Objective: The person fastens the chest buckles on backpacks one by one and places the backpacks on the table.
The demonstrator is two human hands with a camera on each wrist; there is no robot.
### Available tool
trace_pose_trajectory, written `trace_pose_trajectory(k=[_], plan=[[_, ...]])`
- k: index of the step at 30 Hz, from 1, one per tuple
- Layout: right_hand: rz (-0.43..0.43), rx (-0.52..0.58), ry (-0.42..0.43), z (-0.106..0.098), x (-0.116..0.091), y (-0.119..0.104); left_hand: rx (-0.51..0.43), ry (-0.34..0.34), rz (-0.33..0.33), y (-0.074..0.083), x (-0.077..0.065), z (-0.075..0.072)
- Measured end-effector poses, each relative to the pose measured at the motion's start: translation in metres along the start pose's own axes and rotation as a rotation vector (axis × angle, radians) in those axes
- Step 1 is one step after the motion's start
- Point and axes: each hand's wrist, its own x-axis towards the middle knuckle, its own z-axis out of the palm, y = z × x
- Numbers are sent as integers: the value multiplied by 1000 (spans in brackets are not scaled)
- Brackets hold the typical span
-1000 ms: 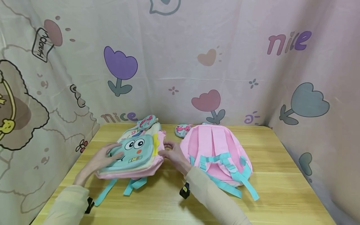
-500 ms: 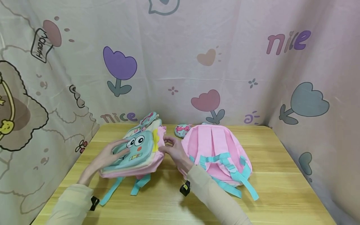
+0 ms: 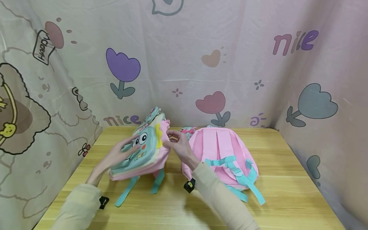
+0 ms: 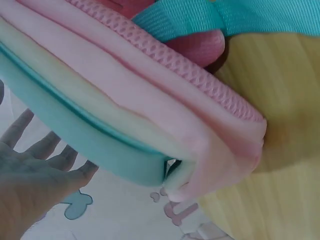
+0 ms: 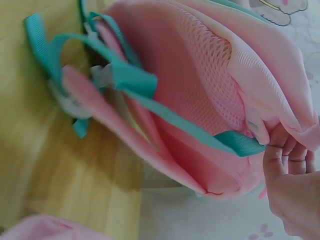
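Note:
A child's backpack point(image 3: 150, 159) in teal, cream and pink, with a cartoon-eyed front pocket, is tilted up on the table's left side. My left hand point(image 3: 122, 151) lies on the pocket with fingers spread and fairly straight; the left wrist view shows this hand point(image 4: 42, 175) at the teal pocket. At the bag's right side, my right hand point(image 3: 182, 148) pinches the pink side fabric. Seen from the right wrist, its curled fingers point(image 5: 285, 147) grip the pink cloth near a teal strap point(image 5: 240, 143). Pink padded shoulder straps hang underneath, off the mesh back.
A second pink backpack point(image 3: 224, 143) lies back side up to the right, its teal straps point(image 3: 253, 191) spread over the wooden table point(image 3: 287, 191). Behind it is a small round teal pouch point(image 3: 187, 131). A printed curtain point(image 3: 178, 64) encloses the table's back and sides.
The left backpack has tipped up further and shifted right, its top rising, with both hands moving along. Its dangling teal straps have swung right. The second backpack stays in place.

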Motion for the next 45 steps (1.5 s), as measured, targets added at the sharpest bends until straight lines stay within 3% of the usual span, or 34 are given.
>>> trace_pose_trajectory(k=[5, 19, 24, 32, 35, 45], plan=[[-38, -54, -1, -3, 6, -14, -40, -1, 41, 8, 9, 1], [-143, -148, -44, -6, 19, -46, -136, -17, 17, 23, 27, 3], [-157, -190, -73, -1, 26, -61, -182, -12, 47, 28, 31, 3], [-203, -354, -105, 13, 34, -97, -415, -30, 67, 37, 37, 2], [-204, -389, -114, 17, 34, -100, -459, -43, 63, 37, 36, 3], [-224, -471, -181, 22, 27, -83, -468, -30, 18, 36, 31, -4]])
